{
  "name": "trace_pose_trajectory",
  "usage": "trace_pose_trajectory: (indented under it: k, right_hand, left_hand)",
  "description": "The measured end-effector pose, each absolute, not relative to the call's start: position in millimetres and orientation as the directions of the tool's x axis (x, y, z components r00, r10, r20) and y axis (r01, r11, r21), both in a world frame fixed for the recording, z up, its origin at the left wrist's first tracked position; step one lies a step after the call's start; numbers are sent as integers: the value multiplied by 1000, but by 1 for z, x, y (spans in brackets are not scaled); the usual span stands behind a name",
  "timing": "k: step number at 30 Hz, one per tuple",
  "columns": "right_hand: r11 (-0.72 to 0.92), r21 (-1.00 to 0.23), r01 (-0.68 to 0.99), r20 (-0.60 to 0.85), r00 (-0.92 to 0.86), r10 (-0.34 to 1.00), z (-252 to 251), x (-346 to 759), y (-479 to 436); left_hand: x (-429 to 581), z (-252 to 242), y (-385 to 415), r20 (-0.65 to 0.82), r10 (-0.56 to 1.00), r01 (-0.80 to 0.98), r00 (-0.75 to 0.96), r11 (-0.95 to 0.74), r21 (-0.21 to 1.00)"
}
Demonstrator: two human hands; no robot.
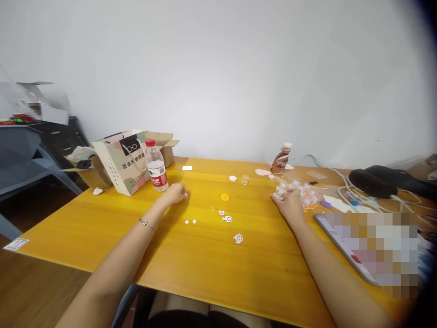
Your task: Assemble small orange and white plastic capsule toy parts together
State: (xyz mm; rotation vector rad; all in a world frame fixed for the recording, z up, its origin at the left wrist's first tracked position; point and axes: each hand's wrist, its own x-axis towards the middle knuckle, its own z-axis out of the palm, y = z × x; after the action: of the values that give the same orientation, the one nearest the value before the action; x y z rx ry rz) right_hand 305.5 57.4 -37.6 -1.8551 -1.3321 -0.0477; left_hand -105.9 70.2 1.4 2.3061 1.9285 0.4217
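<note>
View from the head, looking down a yellow table (pixel 191 255) set against a white wall (pixel 239 68); the near edge cuts off both forearms.

Right: a tablet (pixel 332 230), its face blotted out and its far end lost at the frame's dark edge. Behind it lie a black pouch (pixel 375 180) and a tangle of cables (pixel 341 180), whose ends cannot be traced.

Left: a paper bag (pixel 119 164) stands upright and partly hides an open box (pixel 164 143). A water bottle (pixel 156 168) stands just beside the bag.

Left hand (pixel 175 192): it rests on the table near the water bottle, fingers drawn in narrow and thumb against fingertips. Whether anything is pinched there is too small to tell. A bracelet (pixel 147 223) circles the wrist.

Right hand (pixel 290 202): back turned up, touching a clump of clear packets (pixel 305 196) at the table's right middle. The fingers are hidden behind the hand, so their spread cannot be told, nor can the packets' contents be made out.

A brown bottle (pixel 280 159) stands at the far edge, beyond the packets.

Between the hands lie a yellow disc (pixel 224 197), three white cut-outs (pixel 238 238) of unclear shape and two white beads (pixel 190 222), all apart from both hands. A white cap (pixel 232 178) and a clear cup (pixel 244 180) sit farther back.
</note>
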Motion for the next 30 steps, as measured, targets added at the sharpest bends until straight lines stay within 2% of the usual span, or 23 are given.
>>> trace_pose_trajectory:
  k: [3,6,9,10,12,15,22,25,28,30]
  right_hand:
    - [-95,-605,791,521,482,704,-30,298,54]
    - [58,-617,784,615,435,657,-26,288,51]
    - [216,-596,774,654,312,689,-27,276,48]
    - [255,-587,768,657,269,704,-28,272,47]
    - [318,-573,756,661,197,724,-30,265,46]
    - [373,-560,740,668,136,732,-32,261,45]
    - [426,-568,704,683,113,722,-35,264,51]
    - [448,-568,690,682,91,725,-36,261,51]
    - [462,-564,684,680,68,730,-36,258,49]
    - [468,-562,682,677,54,734,-35,256,47]
  left_hand:
    - [-101,-1,71,133,977,944,167,-197,266]
    - [-87,4,63,141,964,925,224,-256,281]
    - [-65,10,45,118,902,835,416,-430,342]
    - [-57,11,38,104,826,734,554,-544,407]
    - [-43,10,25,82,671,551,737,-667,501]
    - [-30,4,14,78,549,433,832,-731,527]
    - [-27,5,12,65,555,437,829,-716,545]
    - [-24,7,20,173,666,502,726,-684,530]
    - [-12,3,40,306,761,608,571,-643,465]
    - [1,-3,57,312,783,666,538,-621,413]
